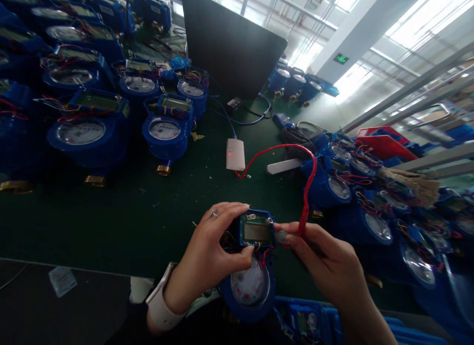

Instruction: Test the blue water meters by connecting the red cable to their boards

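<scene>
A blue water meter [249, 285] with a white dial stands at the near table edge. Above the dial sits its blue electronics module with a small LCD screen [256, 231]. My left hand [207, 256] grips that module from the left, thumb under the screen. My right hand [326, 266] pinches the end of a red cable [309, 187] against the module's right side. The red cable loops back to a small white box [235, 154] with a red light on the green table mat [148, 216].
Several blue water meters with loose wiring crowd the left [163, 132] and the right [355, 206]. A dark laptop lid [229, 43] stands at the back. A red bin [383, 142] sits far right, a blue tray [314, 320] at the near edge.
</scene>
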